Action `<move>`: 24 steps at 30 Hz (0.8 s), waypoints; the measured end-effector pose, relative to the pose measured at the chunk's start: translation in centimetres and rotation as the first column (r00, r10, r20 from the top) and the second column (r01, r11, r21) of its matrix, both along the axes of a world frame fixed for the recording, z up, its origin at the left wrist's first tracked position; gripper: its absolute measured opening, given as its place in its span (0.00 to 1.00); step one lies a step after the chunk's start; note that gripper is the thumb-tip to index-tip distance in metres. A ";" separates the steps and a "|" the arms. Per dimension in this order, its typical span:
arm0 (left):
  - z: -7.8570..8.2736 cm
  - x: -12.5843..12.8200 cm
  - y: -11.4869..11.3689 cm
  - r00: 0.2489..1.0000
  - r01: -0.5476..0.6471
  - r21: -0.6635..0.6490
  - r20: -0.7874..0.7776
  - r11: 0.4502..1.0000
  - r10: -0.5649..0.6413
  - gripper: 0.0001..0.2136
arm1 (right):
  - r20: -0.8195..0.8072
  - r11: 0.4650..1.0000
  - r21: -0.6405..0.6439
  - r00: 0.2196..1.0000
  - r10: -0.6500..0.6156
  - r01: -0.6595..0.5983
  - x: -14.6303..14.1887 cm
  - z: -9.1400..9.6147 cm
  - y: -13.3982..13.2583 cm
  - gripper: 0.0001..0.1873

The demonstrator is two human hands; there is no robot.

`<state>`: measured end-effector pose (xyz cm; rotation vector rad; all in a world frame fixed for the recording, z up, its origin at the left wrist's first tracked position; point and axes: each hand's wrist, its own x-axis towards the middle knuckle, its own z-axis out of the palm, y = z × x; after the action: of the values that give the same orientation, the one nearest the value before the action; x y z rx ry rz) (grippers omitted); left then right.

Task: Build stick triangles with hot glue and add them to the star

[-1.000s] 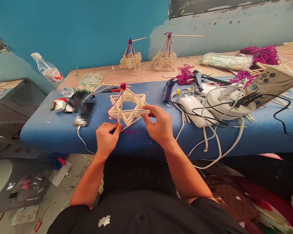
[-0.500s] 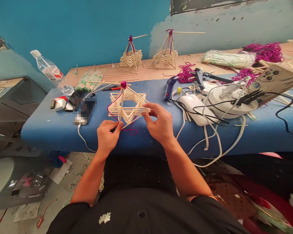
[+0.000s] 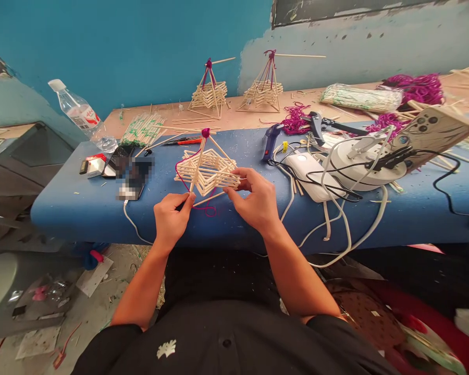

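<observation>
A stick lattice frame (image 3: 208, 171) of pale wooden sticks, tied at its top with a magenta thread knot (image 3: 205, 133), stands on the blue padded bench (image 3: 82, 208) in front of me. My left hand (image 3: 172, 219) pinches the lower end of a long upright stick at the frame's near left corner. My right hand (image 3: 256, 200) grips the frame's right corner with thumb and fingers closed. A loop of magenta thread (image 3: 208, 210) trails on the bench between my hands.
Two finished stick pyramids (image 3: 209, 94) (image 3: 263, 91) stand at the back. A water bottle (image 3: 78, 114), phones (image 3: 131, 172), a red pen (image 3: 187, 141), a glue gun (image 3: 271, 138), a white power reel with cables (image 3: 369, 164), stick bundles (image 3: 143, 130) and magenta thread (image 3: 414, 88) lie around.
The frame has tilted, its knotted top swinging right and away. My right hand has shifted slightly lower on the right corner. My left hand stays at the stick's lower end.
</observation>
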<state>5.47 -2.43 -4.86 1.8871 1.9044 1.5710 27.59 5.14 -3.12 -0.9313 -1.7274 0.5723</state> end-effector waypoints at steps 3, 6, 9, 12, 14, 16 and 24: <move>0.0 0.2 0.1 1.000 -0.013 0.013 0.003 1.000 0.013 0.14 | 0.048 1.000 0.027 0.999 -0.008 0.007 0.2 -0.4 -0.2 0.16; -0.1 0.4 0.1 0.999 -0.034 0.039 0.008 0.999 0.033 0.12 | 0.088 0.998 0.060 0.996 -0.024 0.019 0.3 -0.7 -0.4 0.12; -0.2 0.5 0.2 0.998 -0.052 0.073 0.021 0.996 0.051 0.11 | 0.119 0.994 0.086 0.990 -0.074 0.064 0.4 -1.0 -0.6 0.14; -0.2 0.7 0.1 0.998 -0.053 0.092 0.030 0.994 0.051 0.10 | 0.137 0.985 0.118 0.981 -0.139 0.123 0.1 -1.4 -0.7 0.14; -0.3 0.8 0.1 0.998 -0.049 0.095 0.031 0.994 0.046 0.10 | 0.144 0.978 0.135 0.974 -0.177 0.158 -0.3 -1.6 -0.9 0.14; -0.2 0.9 0.0 0.999 -0.049 0.095 0.025 0.994 0.047 0.10 | 0.151 0.973 0.143 0.968 -0.203 0.182 -0.8 -1.7 -1.0 0.14; 0.0 0.6 0.1 0.997 -0.081 0.101 0.007 0.992 0.080 0.10 | 0.122 0.974 0.156 0.975 -0.186 0.166 -1.0 -1.7 -1.2 0.16</move>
<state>6.12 -2.37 -4.84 1.8663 1.9593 1.7233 26.58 3.91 -4.81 -1.0260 -1.7590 0.2679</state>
